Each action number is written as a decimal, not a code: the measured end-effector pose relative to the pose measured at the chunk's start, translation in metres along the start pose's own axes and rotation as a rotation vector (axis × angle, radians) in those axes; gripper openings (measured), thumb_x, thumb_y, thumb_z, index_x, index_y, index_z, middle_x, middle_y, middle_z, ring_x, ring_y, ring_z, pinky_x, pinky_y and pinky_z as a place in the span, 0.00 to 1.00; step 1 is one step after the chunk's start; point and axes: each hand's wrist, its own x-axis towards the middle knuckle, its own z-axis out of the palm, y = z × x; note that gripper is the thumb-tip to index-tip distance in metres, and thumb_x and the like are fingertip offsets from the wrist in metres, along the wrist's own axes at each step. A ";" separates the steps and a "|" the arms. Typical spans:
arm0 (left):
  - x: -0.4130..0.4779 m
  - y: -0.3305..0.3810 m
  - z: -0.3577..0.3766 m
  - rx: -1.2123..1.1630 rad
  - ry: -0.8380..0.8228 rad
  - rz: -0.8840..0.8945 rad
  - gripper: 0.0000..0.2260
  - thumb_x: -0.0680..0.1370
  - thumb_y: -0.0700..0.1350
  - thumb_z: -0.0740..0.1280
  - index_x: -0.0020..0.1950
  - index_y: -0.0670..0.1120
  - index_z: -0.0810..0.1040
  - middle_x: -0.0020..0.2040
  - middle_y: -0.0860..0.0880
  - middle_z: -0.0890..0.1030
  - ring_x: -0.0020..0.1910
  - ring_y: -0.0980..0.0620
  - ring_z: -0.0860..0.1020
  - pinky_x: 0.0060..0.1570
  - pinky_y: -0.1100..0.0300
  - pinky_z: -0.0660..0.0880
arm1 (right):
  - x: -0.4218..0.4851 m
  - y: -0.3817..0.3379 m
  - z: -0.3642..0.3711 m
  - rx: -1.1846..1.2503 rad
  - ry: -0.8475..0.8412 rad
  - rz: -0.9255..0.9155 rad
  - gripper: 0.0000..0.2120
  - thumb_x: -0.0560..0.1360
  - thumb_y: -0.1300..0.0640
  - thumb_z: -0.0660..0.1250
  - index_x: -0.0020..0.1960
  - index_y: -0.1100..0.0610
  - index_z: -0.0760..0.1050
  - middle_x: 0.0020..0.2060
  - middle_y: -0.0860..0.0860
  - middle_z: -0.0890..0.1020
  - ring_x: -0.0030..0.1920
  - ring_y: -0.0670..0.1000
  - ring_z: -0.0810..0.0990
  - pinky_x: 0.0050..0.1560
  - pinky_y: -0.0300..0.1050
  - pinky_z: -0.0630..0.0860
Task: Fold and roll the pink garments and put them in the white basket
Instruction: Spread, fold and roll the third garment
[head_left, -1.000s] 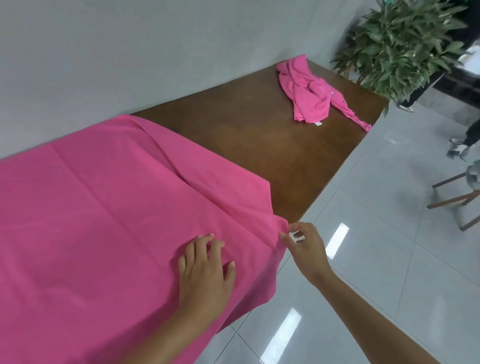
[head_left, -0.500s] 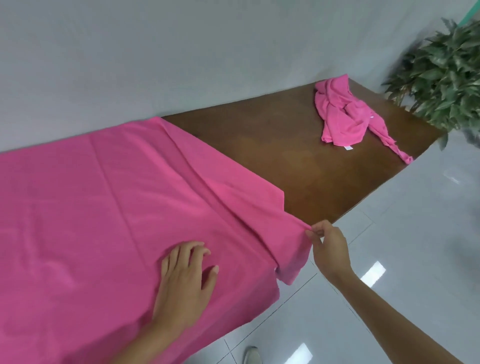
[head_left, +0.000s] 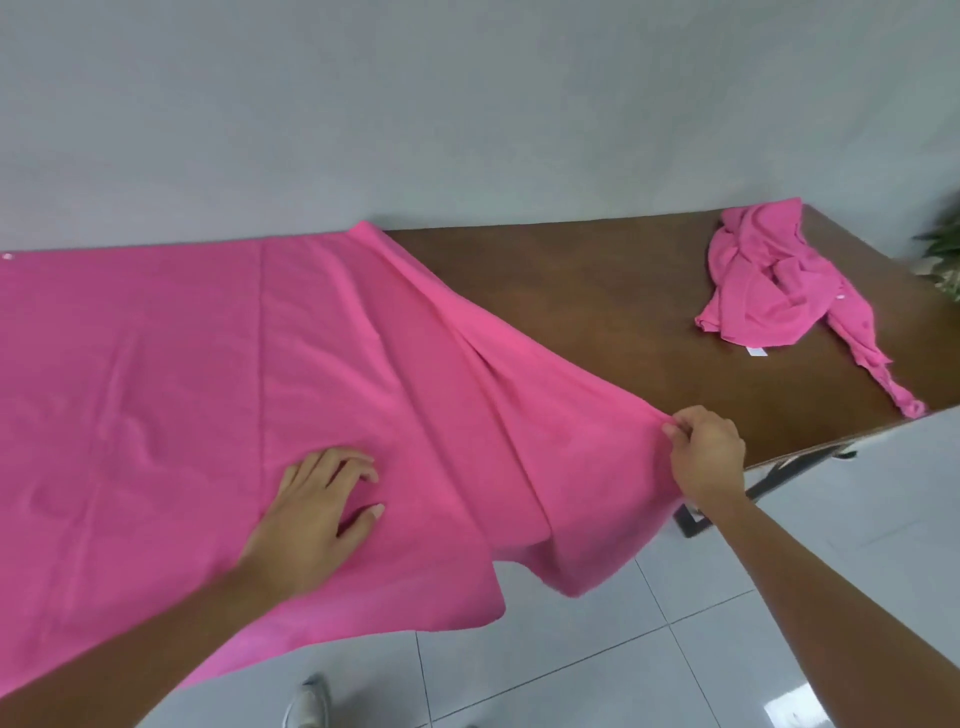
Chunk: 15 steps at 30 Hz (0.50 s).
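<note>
A large pink garment (head_left: 208, 374) lies spread flat over the left part of the brown table (head_left: 597, 291), its near edge hanging over the table's front. My left hand (head_left: 317, 514) rests flat on the cloth with fingers spread. My right hand (head_left: 701, 457) pinches the garment's right corner and holds it stretched out above the table's front edge. A second pink garment (head_left: 769, 280) lies crumpled at the far right of the table, one sleeve trailing toward the front edge. No white basket is in view.
A grey wall runs behind the table. White glossy floor tiles (head_left: 779, 623) lie in front, with a shoe (head_left: 309, 701) at the bottom. A plant (head_left: 943, 254) shows at the right edge. A dark table leg (head_left: 727, 499) stands below the front edge.
The view has swung left, and the plant has slid almost out of frame. My right hand has pulled the corner further right, stretching the cloth. My left hand stays flat on the garment.
</note>
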 end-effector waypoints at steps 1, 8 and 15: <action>0.000 0.000 0.000 0.001 -0.001 0.002 0.13 0.79 0.60 0.61 0.57 0.54 0.75 0.62 0.57 0.73 0.64 0.52 0.72 0.62 0.57 0.63 | 0.005 0.004 0.002 0.005 -0.004 0.009 0.05 0.80 0.53 0.67 0.46 0.52 0.79 0.41 0.49 0.81 0.47 0.58 0.79 0.54 0.61 0.77; 0.000 -0.001 -0.001 0.002 -0.001 0.008 0.14 0.79 0.60 0.60 0.58 0.53 0.75 0.62 0.56 0.74 0.64 0.51 0.72 0.64 0.55 0.65 | -0.044 0.002 -0.002 0.147 0.102 -0.077 0.11 0.80 0.52 0.66 0.57 0.58 0.76 0.50 0.55 0.77 0.53 0.58 0.73 0.55 0.56 0.71; 0.001 0.001 -0.001 0.017 0.006 0.017 0.14 0.79 0.59 0.61 0.58 0.53 0.75 0.62 0.56 0.74 0.64 0.50 0.72 0.65 0.54 0.64 | -0.124 0.018 0.008 0.154 -0.005 -0.315 0.22 0.83 0.44 0.57 0.71 0.55 0.73 0.66 0.49 0.78 0.67 0.50 0.73 0.68 0.51 0.68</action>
